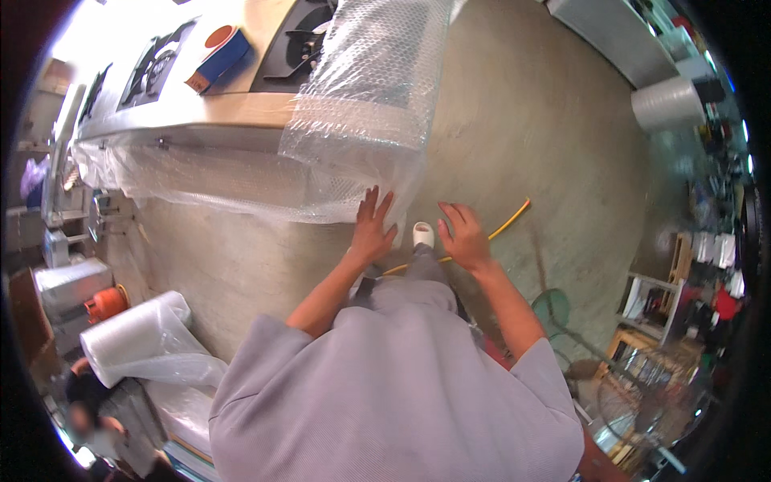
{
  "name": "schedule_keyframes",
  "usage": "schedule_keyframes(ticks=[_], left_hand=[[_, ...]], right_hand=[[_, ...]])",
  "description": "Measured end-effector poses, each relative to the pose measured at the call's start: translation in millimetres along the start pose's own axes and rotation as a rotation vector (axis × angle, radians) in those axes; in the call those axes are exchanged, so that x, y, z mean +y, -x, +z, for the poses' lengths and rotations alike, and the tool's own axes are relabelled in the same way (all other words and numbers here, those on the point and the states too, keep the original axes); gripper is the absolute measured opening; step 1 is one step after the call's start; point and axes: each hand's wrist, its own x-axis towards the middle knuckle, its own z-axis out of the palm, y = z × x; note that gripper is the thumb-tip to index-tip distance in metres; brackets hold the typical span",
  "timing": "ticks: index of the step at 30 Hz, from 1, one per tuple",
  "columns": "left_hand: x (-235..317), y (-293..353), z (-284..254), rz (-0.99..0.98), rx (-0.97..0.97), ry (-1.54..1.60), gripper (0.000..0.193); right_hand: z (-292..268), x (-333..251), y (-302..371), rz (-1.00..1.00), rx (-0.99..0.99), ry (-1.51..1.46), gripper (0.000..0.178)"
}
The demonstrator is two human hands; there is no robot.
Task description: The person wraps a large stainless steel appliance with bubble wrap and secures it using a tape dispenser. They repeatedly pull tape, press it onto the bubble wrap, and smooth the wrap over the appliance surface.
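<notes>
Flr: bare, grey-brown, concrete-looking, w/ dull sheen & some stains. Lt-grey cabinet, long & boxy, at flr's far R corner. Along flr's R edge: small pale open-front rack, then standing fan w/ round wire guard nr the near R corner. Clutter beyond, too small to ID. Flr's L edge: metal-type shelving, partly blurred. Strong white glare past far L corner, window or door unclear; small bright light spots R side. Walls mostly hidden.
</notes>
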Motion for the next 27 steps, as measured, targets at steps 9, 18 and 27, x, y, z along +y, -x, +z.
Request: schedule_keyframes(ticks=[9,18,27], left_hand=[[-67.9,-14.4,-133.1,0.022,-0.070,-0.033,0.072],[-55.3,-90.1,-156.9,-0.594,0.751,0.075,0.065],[-53.8,-89.0,-174.1,-0.720,0.601,-0.096,0.088]], right_hand=[[-45.3,-32.8,-146.9,-0.814,-0.130,0.016,0.033],[17.1,-88.6,-211.2,-1.563,-0.451,0.087,0.026],[113.1,-112.7,-250.9,-1.507,-1.336,0.675,0.046]])
